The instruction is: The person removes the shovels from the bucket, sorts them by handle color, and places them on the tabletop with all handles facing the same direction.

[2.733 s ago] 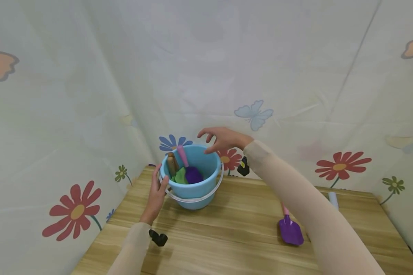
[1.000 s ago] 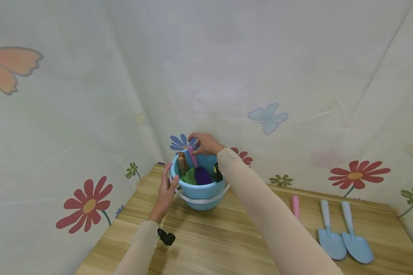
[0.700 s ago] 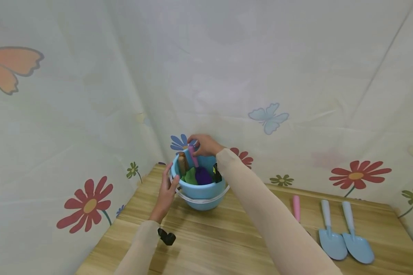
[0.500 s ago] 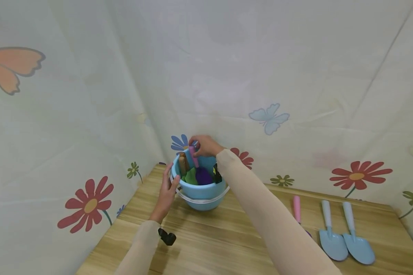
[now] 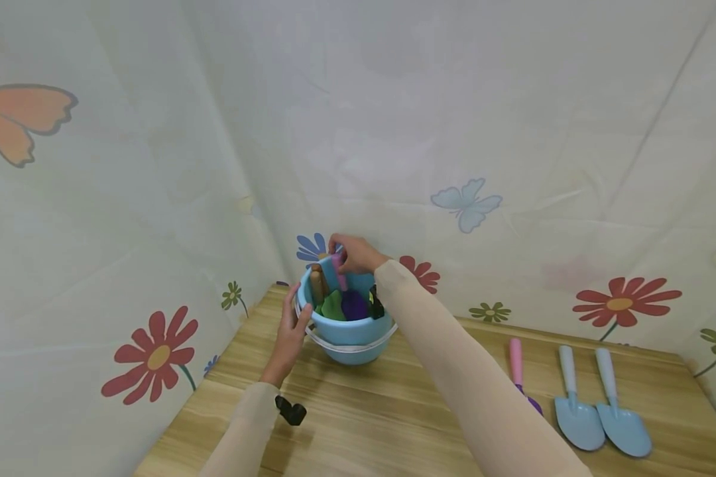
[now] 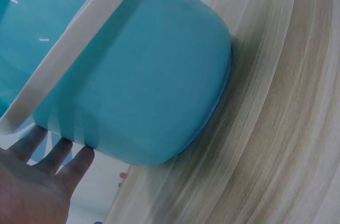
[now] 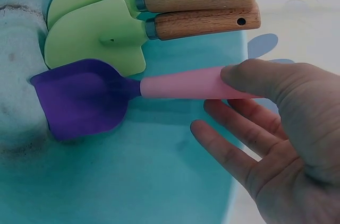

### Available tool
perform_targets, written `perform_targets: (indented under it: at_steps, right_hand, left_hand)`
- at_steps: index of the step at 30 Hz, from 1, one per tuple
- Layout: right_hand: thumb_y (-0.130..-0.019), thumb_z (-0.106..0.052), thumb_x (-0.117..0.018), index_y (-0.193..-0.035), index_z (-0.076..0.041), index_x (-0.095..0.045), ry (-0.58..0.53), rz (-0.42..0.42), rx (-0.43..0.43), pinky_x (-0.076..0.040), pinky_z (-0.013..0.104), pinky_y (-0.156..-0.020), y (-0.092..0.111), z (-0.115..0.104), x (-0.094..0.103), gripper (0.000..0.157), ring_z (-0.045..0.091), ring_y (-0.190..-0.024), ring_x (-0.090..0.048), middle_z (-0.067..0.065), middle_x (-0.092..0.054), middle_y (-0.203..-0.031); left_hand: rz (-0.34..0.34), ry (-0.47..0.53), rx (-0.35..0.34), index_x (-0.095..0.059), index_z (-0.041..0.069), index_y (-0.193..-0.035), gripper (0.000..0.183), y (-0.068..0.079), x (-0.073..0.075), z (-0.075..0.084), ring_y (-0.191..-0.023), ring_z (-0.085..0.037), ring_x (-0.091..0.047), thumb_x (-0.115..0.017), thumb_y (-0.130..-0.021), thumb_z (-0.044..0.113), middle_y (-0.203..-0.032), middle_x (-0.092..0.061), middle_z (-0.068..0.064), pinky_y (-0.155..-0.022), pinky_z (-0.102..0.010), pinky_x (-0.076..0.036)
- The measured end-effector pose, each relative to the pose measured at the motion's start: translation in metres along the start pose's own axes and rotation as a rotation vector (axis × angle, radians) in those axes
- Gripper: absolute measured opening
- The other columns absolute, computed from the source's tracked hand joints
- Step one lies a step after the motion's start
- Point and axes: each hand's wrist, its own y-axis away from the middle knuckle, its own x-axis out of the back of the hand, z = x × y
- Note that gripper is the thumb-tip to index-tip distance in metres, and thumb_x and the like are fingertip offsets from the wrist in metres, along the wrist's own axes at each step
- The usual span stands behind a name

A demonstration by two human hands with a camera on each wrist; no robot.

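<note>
A light blue bucket (image 5: 347, 338) with a white carry handle (image 6: 69, 49) stands on the wooden table. Against its left side rests my left hand (image 5: 286, 334), its fingers (image 6: 79, 168) fairly straight on the outer wall below the rim. My right hand (image 5: 360, 255) reaches over the far rim and pinches the pink handle of a toy shovel (image 7: 85, 96) between thumb and fingers. The purple blade points down inside the bucket. Beside it lean two green trowels (image 7: 95, 38) with wooden handles, one overlapping the other.
Right of the bucket, two light blue trowels (image 5: 580, 424) lie side by side on the table (image 5: 382, 424). Another pink-handled purple shovel (image 5: 516, 364) lies left of them, partly hidden by my right sleeve. A flower-printed cloth (image 5: 358, 132) hangs behind and to the left.
My right hand has come from above the bucket's right rim down to the shovel's pink handle and gripped it. The handle has since shifted slightly right. My left hand stays on the bucket.
</note>
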Motion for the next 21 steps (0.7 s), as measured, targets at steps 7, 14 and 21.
perform_targets:
  at_steps: [7, 14, 21]
  right_hand:
    - [-0.092, 0.003, -0.072, -0.128, -0.005, -0.055, 0.029, 0.009, 0.014, -0.052, 0.030, -0.076, 0.004, 0.000, 0.001, 0.040, 0.024, -0.094, -0.060, 0.014, -0.064, -0.113]
    - [-0.092, 0.003, -0.071, -0.127, -0.005, -0.055, 0.019, 0.021, 0.005, -0.054, 0.031, -0.078, 0.005, 0.006, 0.001, 0.040, 0.024, -0.095, -0.062, 0.014, -0.065, -0.115]
    - [-0.092, 0.003, -0.072, -0.127, -0.006, -0.054, -0.008, 0.057, 0.001, -0.055, 0.034, -0.080, 0.006, 0.009, 0.006, 0.041, 0.026, -0.101, -0.063, 0.013, -0.065, -0.119]
  left_hand:
    - [-0.010, 0.017, 0.010, -0.018, 0.034, -0.162, 0.058, -0.001, -0.001, -0.001, -0.155, -0.027, -0.013, -0.045, -0.111, 0.035, -0.171, -0.007, -0.007, -0.121, -0.053, -0.024]
    - [-0.039, 0.049, 0.035, -0.015, 0.022, -0.164, 0.062, 0.000, -0.002, 0.013, -0.155, -0.033, -0.011, -0.045, -0.111, 0.030, -0.171, -0.004, -0.014, -0.121, -0.056, -0.022]
    - [-0.029, 0.047, 0.037, -0.015, 0.029, -0.164, 0.060, -0.003, -0.005, 0.011, -0.154, -0.031, -0.015, -0.045, -0.111, 0.031, -0.171, -0.008, -0.010, -0.121, -0.052, -0.022]
